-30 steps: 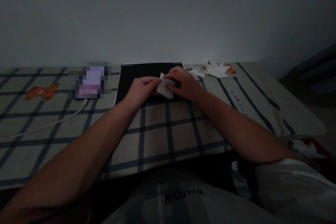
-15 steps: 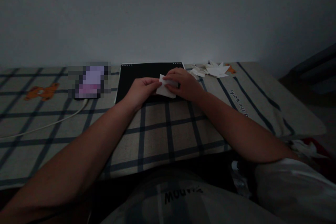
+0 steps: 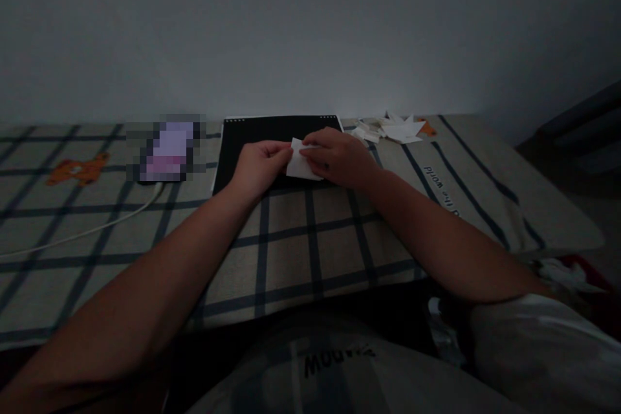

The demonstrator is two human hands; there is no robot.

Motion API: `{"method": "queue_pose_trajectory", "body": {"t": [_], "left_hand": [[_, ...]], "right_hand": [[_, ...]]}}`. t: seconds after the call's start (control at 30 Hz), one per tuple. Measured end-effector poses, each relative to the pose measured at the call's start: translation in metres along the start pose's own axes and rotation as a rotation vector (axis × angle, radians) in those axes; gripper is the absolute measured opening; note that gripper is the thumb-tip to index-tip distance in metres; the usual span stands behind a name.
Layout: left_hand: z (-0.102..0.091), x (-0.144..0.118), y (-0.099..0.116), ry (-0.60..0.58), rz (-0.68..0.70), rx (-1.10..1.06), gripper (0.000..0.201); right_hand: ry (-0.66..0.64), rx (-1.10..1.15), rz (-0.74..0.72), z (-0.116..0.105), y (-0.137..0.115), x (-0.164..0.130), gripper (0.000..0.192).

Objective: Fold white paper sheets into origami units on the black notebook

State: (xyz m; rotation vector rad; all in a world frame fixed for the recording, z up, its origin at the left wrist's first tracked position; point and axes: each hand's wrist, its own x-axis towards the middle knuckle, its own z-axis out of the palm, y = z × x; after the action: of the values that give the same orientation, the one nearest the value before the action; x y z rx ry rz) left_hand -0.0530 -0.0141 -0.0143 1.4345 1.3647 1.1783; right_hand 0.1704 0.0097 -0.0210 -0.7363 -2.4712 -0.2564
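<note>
Between the two hands, over the near edge of a black pad (image 3: 252, 142), a small white piece of paper (image 3: 301, 167) is pinched from both sides: the left hand (image 3: 259, 167) grips its left edge with fingers curled, and the right hand (image 3: 339, 158) holds its top and right side with the fingertips closed on it. Beyond the right hand lies a heap of white paper scraps (image 3: 391, 129); well off to the left of the left hand, a white cable (image 3: 97, 228) runs across the checked bed cover (image 3: 310, 239).
</note>
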Motion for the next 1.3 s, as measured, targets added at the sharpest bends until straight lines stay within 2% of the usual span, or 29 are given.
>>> {"method": "queue_pose_trajectory", "body": {"t": [0.23,0.47,0.73,1.0,1.3], "left_hand": [[-0.003,-0.002,0.002,0.062,0.139,0.236,0.018],[-0.001,-0.007,0.005,-0.074,0.224,0.243,0.035],[-0.004,-0.007,0.006,-0.081,0.207,0.303,0.03],[-0.004,-0.009,0.012,-0.076,0.228,0.376,0.027],[-0.005,-0.008,0.011,-0.104,0.202,0.366,0.027]], "right_hand": [[-0.092,-0.013,0.047,-0.009,-0.009,0.004,0.023],[-0.046,0.006,0.176,-0.009,-0.014,0.006,0.022],[0.036,0.073,0.253,-0.002,-0.009,0.004,0.021],[0.089,0.056,0.181,-0.003,-0.012,0.005,0.023],[0.0,0.05,0.229,-0.004,-0.015,0.006,0.025]]}}
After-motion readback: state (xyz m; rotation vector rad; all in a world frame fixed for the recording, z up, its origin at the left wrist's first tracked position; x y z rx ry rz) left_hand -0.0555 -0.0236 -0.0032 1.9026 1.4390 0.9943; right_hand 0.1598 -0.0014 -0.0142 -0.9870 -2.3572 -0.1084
